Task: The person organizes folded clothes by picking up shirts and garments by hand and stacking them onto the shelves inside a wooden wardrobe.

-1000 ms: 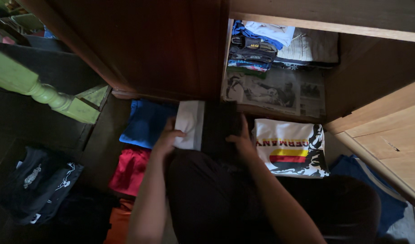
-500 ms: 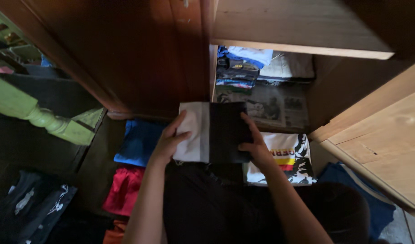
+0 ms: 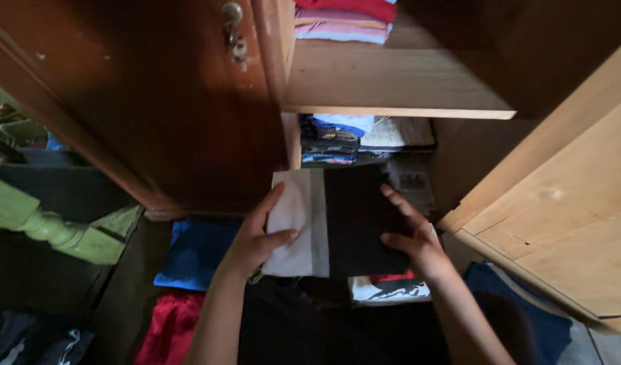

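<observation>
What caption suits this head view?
Both hands, left and right, hold a folded black-and-white garment before an open wooden wardrobe.

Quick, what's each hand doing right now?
Left hand: closed on the white side of the folded black-and-white garment.
Right hand: gripping the garment's black side, fingers spread.

Left hand (image 3: pixel 260 236): forearm rising from 6 o'clock, fingers pointing to 1 o'clock, thumb spread toward 3 o'clock. Right hand (image 3: pixel 412 233): forearm entering from 5 o'clock, fingers extended toward 11 o'clock.

Both hands (image 3: pixel 256 236) (image 3: pixel 415 236) grip folded black-white garment (image 3: pixel 337 223) before open wardrobe (image 3: pixel 392 88).
</observation>
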